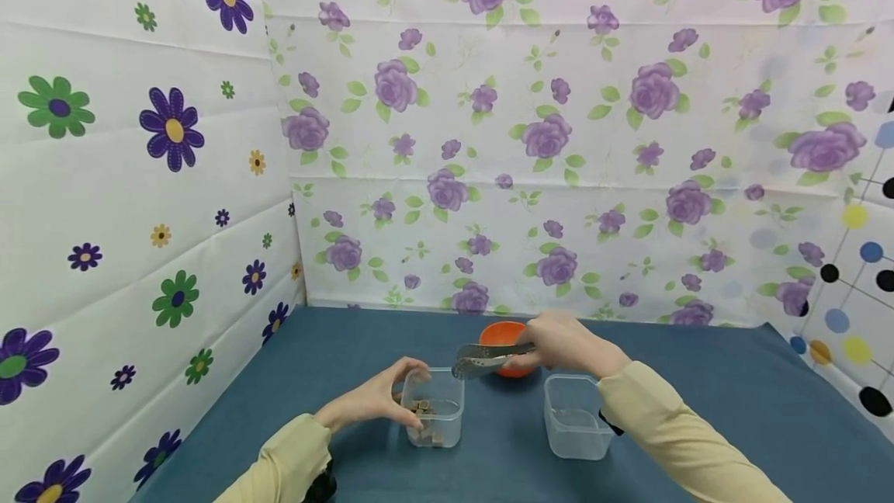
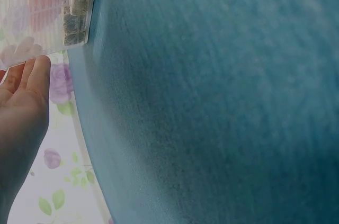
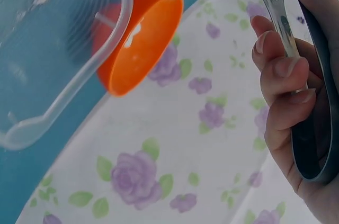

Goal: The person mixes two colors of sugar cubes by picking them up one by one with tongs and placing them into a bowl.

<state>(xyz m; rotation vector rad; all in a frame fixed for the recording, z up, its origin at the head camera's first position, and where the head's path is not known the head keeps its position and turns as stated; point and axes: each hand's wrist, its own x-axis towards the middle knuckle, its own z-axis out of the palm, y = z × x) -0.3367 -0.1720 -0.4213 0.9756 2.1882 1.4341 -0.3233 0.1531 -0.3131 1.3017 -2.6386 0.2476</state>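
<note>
Lower centre of the head view, steadying a clear square container [image 1: 451, 431] of small brown blocks [image 1: 422, 406] between thumb and fingers of the left hand [image 1: 380, 394]; gripping metal tongs [image 1: 478, 368] in the right hand [image 1: 561, 341], near the container's upper right rim. Probably at the reaching-in step; seemingly calling next for lowering the tongs and pinching one block.

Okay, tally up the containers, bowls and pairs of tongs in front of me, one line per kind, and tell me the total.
Containers, namely the left clear container and the right clear container: 2
Bowls, namely the orange bowl: 1
Pairs of tongs, namely the metal tongs: 1
Total: 4
</note>
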